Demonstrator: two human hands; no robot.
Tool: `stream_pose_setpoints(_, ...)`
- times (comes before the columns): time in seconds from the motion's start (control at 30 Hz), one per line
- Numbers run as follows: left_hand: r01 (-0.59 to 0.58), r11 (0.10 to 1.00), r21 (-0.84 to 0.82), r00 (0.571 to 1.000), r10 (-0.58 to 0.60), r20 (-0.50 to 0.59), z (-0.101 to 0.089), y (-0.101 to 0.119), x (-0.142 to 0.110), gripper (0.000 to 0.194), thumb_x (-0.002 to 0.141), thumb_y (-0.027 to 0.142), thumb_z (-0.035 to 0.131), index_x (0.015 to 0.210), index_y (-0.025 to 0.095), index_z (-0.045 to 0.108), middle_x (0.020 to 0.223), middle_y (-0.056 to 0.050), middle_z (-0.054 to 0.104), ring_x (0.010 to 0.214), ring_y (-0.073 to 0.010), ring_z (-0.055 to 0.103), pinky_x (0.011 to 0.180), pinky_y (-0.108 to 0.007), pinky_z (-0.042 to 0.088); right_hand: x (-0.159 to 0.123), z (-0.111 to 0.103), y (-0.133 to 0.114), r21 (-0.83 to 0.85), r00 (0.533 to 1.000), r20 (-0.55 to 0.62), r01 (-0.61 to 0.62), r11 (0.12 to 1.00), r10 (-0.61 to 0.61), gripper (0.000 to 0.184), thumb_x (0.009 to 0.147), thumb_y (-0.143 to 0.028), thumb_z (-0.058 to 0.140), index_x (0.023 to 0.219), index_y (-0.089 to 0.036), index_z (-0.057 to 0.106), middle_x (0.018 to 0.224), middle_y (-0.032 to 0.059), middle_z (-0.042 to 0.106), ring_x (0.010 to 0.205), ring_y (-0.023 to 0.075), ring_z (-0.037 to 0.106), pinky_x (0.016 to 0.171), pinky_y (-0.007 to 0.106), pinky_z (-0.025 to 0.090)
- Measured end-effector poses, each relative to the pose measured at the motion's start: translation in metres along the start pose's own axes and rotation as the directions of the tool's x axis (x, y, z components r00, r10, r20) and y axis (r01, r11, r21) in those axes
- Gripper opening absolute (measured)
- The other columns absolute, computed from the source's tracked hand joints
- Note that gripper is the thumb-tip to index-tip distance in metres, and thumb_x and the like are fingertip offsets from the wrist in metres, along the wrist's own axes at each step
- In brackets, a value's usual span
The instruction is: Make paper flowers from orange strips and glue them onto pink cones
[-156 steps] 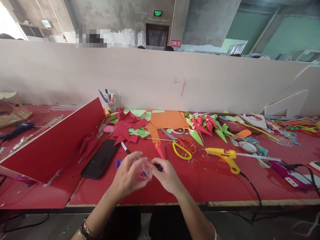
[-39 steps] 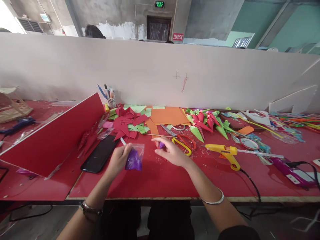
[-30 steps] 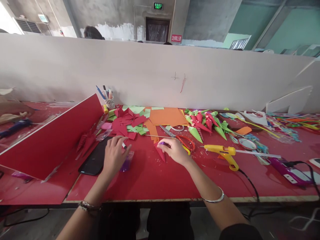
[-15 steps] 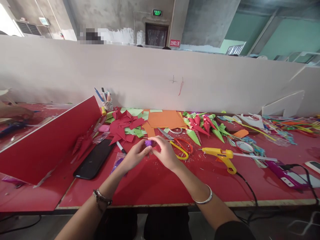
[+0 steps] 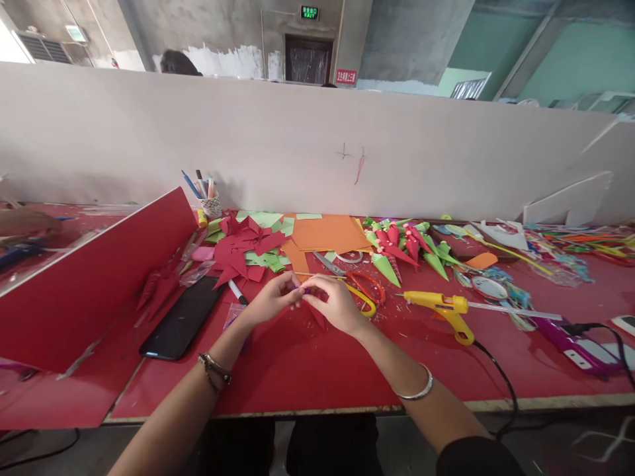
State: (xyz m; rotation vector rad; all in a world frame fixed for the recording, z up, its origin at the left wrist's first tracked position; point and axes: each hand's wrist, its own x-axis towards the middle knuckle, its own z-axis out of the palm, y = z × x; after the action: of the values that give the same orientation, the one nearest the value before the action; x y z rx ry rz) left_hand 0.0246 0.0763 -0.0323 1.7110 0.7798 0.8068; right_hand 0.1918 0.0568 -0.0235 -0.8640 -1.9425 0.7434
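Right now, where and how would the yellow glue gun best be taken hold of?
Probably by its handle, coming from the near side with the right hand. The yellow glue gun lies on its side, nozzle pointing left and handle angled toward the near edge, so that grip keeps fingers off the tip and clear of the cord.

Behind the red surface point(image 5: 347, 373) I see a pale partition point(image 5: 268, 145), then a grey concrete wall point(image 5: 218, 23), dark door point(image 5: 308, 59) and lit exit sign point(image 5: 309, 12).
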Motion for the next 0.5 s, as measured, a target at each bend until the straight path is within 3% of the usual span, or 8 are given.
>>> stream_pose_setpoints(0.17,-0.042,0.985,-0.170,0.998,0.034,-0.052,0.001,-0.003,0.005,0.015,0.079,0.029,0.049,0.073,0.015,0.043,0.060,0.003,0.051,0.052,-0.0066,0.044,0.054,-0.019,0.036,0.004,-0.001,0.008,0.323,0.976,-0.137,-0.118,0.939,0.170,0.006,0.076,-0.024,0.053,0.079,-0.020,0.056,0.075,-0.0006,0.056,0.068,0.0103,0.054,0.063,0.022,0.045)
stream_pose_setpoints(0.33,-0.020,0.887,-0.462,0.972,-0.091,-0.218,-0.002,-0.011,0.007,0.008,0.071,0.020,0.044,0.078,0.017,0.044,0.059,0.004,0.048,0.050,-0.0069,0.041,0.050,-0.018,0.034,0.009,-0.010,0.037,0.638,0.829,-0.406,-0.045,0.769,0.385,0.013,0.074,-0.030,0.055,0.083,-0.021,0.057,0.076,-0.0018,0.056,0.063,0.0071,0.053,0.068,0.024,0.047)
stream_pose_setpoints(0.4,0.006,0.871,-0.492,0.964,-0.136,-0.228,-0.004,-0.013,0.007,0.019,0.067,0.018,0.041,0.085,0.017,0.048,0.064,0.002,0.048,0.051,-0.0070,0.041,0.052,-0.019,0.036,0.009,-0.011,0.049,0.672,0.811,-0.391,-0.070,0.737,0.434,0.019,0.070,-0.030,0.059,0.087,-0.021,0.060,0.089,0.0008,0.060,0.074,0.0093,0.056,0.078,0.027,0.046)
stream_pose_setpoints(0.5,0.046,0.902,-0.429,0.952,-0.170,-0.256,-0.005,-0.014,0.007,0.018,0.068,0.022,0.038,0.075,0.014,0.052,0.059,0.002,0.040,0.049,-0.0071,0.038,0.051,-0.020,0.037,0.005,-0.007,0.058,0.668,0.847,-0.275,-0.172,0.724,0.456,0.024,0.066,-0.030,0.063,0.088,-0.020,0.063,0.099,0.0034,0.061,0.087,0.0134,0.057,0.087,0.031,0.043)
